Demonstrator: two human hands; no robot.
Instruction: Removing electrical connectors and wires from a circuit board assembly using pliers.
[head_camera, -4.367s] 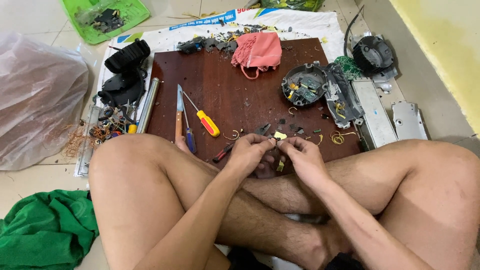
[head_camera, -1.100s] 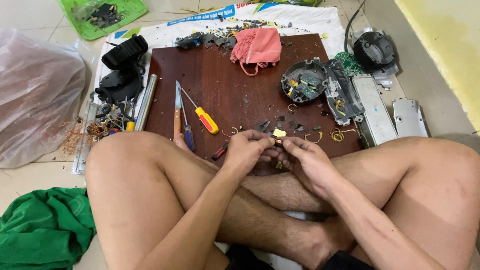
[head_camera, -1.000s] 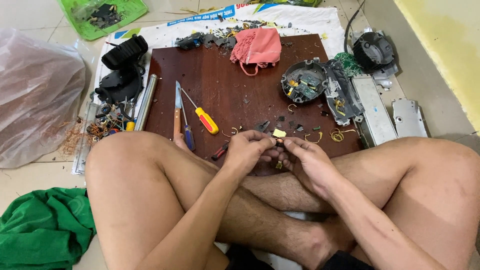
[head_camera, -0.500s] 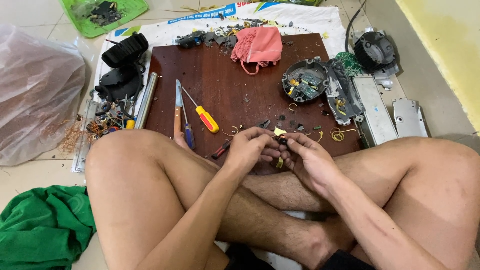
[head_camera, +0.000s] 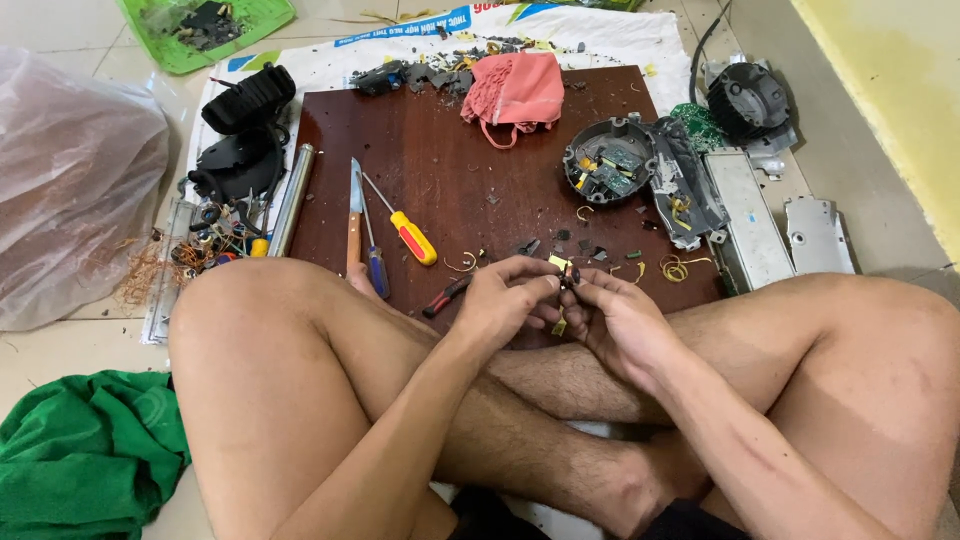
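Note:
I sit cross-legged on the floor in front of a dark brown wooden board (head_camera: 450, 160). My left hand (head_camera: 510, 300) and my right hand (head_camera: 620, 320) meet over the board's near edge. Together they pinch a small dark electronic part with yellow bits (head_camera: 566, 280) between the fingertips. Just left of my left hand lie a red-handled tool (head_camera: 447, 295), a yellow-handled screwdriver (head_camera: 405, 232), a blue-handled screwdriver (head_camera: 374, 262) and a knife (head_camera: 354, 215).
A round grey housing with circuit boards (head_camera: 608, 170) and a pink cloth (head_camera: 515, 88) lie on the board. Metal casings (head_camera: 755, 215) and a black round part (head_camera: 748, 100) sit at right. Black parts, a metal tube (head_camera: 292, 198), wires, a plastic bag (head_camera: 70, 180), a green tray (head_camera: 210, 25) and a green cloth (head_camera: 85, 455) are at left.
Both hands have stayed together over the board's near edge, the fingers shifting slightly on the small part. The view has moved a little.

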